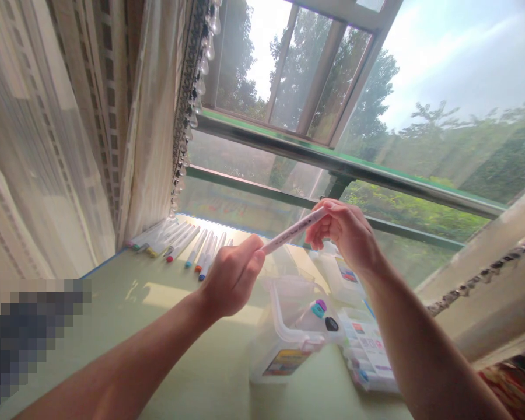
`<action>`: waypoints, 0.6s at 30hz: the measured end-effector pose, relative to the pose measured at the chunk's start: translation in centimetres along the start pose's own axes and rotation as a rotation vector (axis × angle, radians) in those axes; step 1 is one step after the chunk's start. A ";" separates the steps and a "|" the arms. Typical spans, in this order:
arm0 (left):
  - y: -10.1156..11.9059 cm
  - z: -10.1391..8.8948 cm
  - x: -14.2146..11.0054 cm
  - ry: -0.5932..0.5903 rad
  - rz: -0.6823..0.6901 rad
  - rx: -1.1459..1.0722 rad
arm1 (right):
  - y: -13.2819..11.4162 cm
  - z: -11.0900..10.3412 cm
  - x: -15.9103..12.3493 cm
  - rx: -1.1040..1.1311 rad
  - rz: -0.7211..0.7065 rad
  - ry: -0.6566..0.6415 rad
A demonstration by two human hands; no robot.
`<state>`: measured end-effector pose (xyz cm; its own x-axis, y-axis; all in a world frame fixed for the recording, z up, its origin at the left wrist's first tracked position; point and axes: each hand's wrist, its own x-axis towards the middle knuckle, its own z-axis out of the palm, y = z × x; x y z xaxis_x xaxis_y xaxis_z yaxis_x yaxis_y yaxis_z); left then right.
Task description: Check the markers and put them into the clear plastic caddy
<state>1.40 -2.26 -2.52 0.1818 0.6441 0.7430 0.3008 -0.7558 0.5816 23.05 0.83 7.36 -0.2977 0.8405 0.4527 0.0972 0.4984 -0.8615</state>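
A white marker pen (292, 233) with dark lettering along its barrel is held up at a slant over the table, between both hands. My left hand (234, 279) is closed around its lower left end, which the fist hides. At the upper right end, my right hand (349, 232) pinches the marker with thumb and fingertips. Below it stands an uncovered clear plastic box (262, 345), with a few markers inside showing purple, teal and black caps. To the left, several white markers (193, 249) with coloured ends lie side by side on the table.
A second clear box (339, 274) stands behind my right forearm. Beside it lies a clear pack (370, 356) with a printed label. The pale green table (179, 326) meets a window with a green rail (354, 166). Sheer curtains (149, 116) hang at the left.
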 end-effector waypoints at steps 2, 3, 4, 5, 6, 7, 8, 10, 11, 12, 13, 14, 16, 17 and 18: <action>-0.1 0.0 0.0 -0.002 0.007 0.007 | 0.1 -0.1 0.0 -0.001 -0.003 -0.003; -0.1 0.0 0.0 -0.003 0.014 0.009 | 0.1 -0.1 0.0 -0.003 -0.007 -0.003; -0.2 0.0 0.0 -0.006 0.021 0.011 | 0.2 -0.1 0.0 -0.006 -0.014 -0.002; -0.3 -0.1 0.0 -0.008 0.028 0.014 | 0.2 -0.1 0.0 -0.007 -0.020 0.001; -0.3 -0.1 0.1 -0.009 0.034 0.019 | 0.2 -0.1 0.0 -0.007 -0.028 0.006; -0.4 -0.1 0.1 -0.010 0.043 0.022 | 0.2 0.0 0.0 -0.007 -0.037 0.012; -0.4 0.0 0.1 -0.010 0.051 0.024 | 0.2 0.0 0.0 -0.006 -0.048 0.021; -0.4 0.0 0.2 -0.004 0.066 0.023 | 0.2 0.2 0.1 -0.005 -0.075 0.048; -0.4 0.0 0.2 -0.002 0.072 0.022 | 0.1 0.2 0.1 -0.005 -0.089 0.064; -0.3 -0.1 0.2 -0.001 0.077 0.021 | 0.1 0.3 0.1 -0.004 -0.102 0.080; -0.3 -0.1 0.2 -0.001 0.081 0.021 | 0.1 0.3 0.0 0.000 -0.116 0.095; -0.3 -0.1 0.3 -0.002 0.086 0.020 | 0.1 0.3 0.0 0.004 -0.129 0.109; -0.3 -0.1 0.3 -0.005 0.095 0.013 | 0.2 0.2 0.0 0.012 -0.152 0.132; -0.3 -0.2 0.3 -0.005 0.099 0.008 | 0.3 0.2 0.0 0.014 -0.162 0.143; -0.3 -0.2 0.3 -0.005 0.102 0.002 | 0.3 0.1 0.0 0.015 -0.170 0.155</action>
<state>1.18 -1.88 -2.43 0.2165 0.5643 0.7967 0.2826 -0.8173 0.5021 22.96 0.97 7.04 -0.1593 0.7680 0.6203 0.0432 0.6332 -0.7728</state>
